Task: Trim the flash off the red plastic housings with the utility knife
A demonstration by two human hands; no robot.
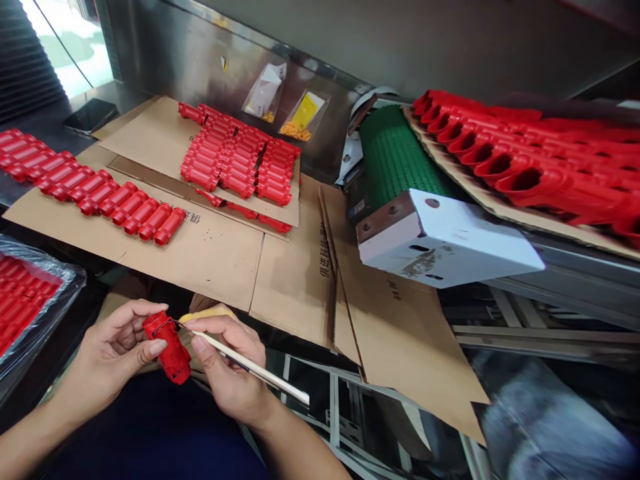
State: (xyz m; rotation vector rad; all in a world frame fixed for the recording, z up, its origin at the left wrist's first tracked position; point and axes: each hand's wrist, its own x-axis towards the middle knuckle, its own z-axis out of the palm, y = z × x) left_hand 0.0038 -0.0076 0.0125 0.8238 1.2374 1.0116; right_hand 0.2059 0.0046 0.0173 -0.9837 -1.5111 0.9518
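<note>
Gripping a red part (pixel 173 353) near its upper end between thumb and fingers, the left hand (pixel 113 350) is holding it tilted, just off the near edge of the cardboard sheet (pixel 225 257). The right hand (pixel 235 373) is pinching a slim, pale-handled tool (pixel 260 373) between thumb and fingertips, and the tool's thin tip is pointing at the part's upper end; whether it is touching, I cannot tell. A yellow covering (pixel 207 313) is showing along a right finger. On the left side of the cardboard sheet, a row of red parts (pixel 120 199) is lying side by side. Toward the sheet's far side, a raised cardboard piece (pixel 145 130) is carrying grouped red pieces (pixel 203 160). A dark phone (pixel 91 115) is lying beyond the sheet's far left, and two clear bags (pixel 265 93) are hanging behind it. Right of the sheet, a green belt (pixel 397 153) is standing beside more red tubes (pixel 540 153). Left of the sheet's near edge, a plastic-lined bin (pixel 73 277) is holding further red pieces.
</note>
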